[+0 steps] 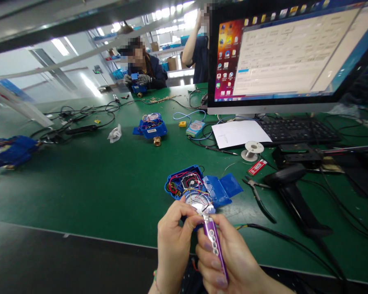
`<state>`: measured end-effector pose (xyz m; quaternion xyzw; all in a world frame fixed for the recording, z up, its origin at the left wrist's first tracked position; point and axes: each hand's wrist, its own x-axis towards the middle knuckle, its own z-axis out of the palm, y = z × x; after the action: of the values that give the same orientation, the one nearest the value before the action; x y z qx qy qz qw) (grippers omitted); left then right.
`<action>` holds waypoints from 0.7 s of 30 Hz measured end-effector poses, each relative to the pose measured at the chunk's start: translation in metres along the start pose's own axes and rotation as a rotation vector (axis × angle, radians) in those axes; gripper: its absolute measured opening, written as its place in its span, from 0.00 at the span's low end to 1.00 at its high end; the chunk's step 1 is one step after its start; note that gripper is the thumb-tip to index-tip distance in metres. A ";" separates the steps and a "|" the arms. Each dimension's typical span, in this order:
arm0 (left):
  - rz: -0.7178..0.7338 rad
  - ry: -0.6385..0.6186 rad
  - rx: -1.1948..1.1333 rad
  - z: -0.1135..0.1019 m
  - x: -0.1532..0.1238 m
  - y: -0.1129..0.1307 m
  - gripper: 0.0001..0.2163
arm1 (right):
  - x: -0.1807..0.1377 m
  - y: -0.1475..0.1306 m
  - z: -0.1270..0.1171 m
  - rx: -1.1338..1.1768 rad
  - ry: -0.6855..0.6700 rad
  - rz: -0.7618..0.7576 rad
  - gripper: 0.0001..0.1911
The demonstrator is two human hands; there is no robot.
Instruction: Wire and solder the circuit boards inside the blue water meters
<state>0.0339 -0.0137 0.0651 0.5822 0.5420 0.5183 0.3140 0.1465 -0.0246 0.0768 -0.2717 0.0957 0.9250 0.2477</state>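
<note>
My right hand [230, 257] is closed around a slim purple tool [214, 241] with white buttons, its tip against a round white part [199, 203] of an opened blue device [199, 188] full of coloured wires. My left hand [173, 241] pinches at the same round part, fingers curled beside the tool's tip. The device lies on the green table [95, 183] near its front edge, its blue cover flap [223, 188] folded out to the right.
Pliers [257, 192], a black handheld scanner [291, 192], a solder spool [252, 149], a red tag [257, 167], paper [239, 132], keyboard [297, 130] and monitor [291, 53] lie right. Another blue device [151, 126] and cables sit mid-table. Two other people work at the far side.
</note>
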 end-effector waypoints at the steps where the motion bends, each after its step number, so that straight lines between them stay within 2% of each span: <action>1: 0.000 0.002 0.002 0.000 0.000 0.000 0.07 | 0.000 0.000 0.000 -0.002 0.000 -0.001 0.38; 8: -0.025 0.005 0.007 0.000 -0.001 0.003 0.07 | -0.001 -0.001 0.001 -0.021 -0.002 0.002 0.38; 13: -0.029 -0.003 -0.027 0.000 0.000 0.002 0.07 | -0.010 -0.001 0.002 -0.072 0.049 -0.013 0.38; 15: -0.031 -0.011 -0.038 -0.001 0.000 0.000 0.07 | -0.019 -0.007 -0.008 -0.107 0.123 -0.140 0.36; 18: -0.045 -0.012 -0.030 -0.002 0.000 -0.003 0.07 | -0.033 -0.029 -0.044 -0.269 0.318 -0.542 0.28; 19: -0.048 -0.010 -0.024 -0.003 0.000 -0.004 0.07 | -0.037 -0.038 -0.059 -0.406 0.409 -0.690 0.26; 21: -0.051 -0.011 -0.020 -0.004 -0.001 -0.005 0.07 | -0.044 -0.056 -0.085 -0.876 0.659 -0.912 0.30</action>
<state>0.0283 -0.0144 0.0609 0.5679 0.5499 0.5121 0.3358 0.2460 -0.0209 0.0274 -0.6248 -0.3379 0.5523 0.4365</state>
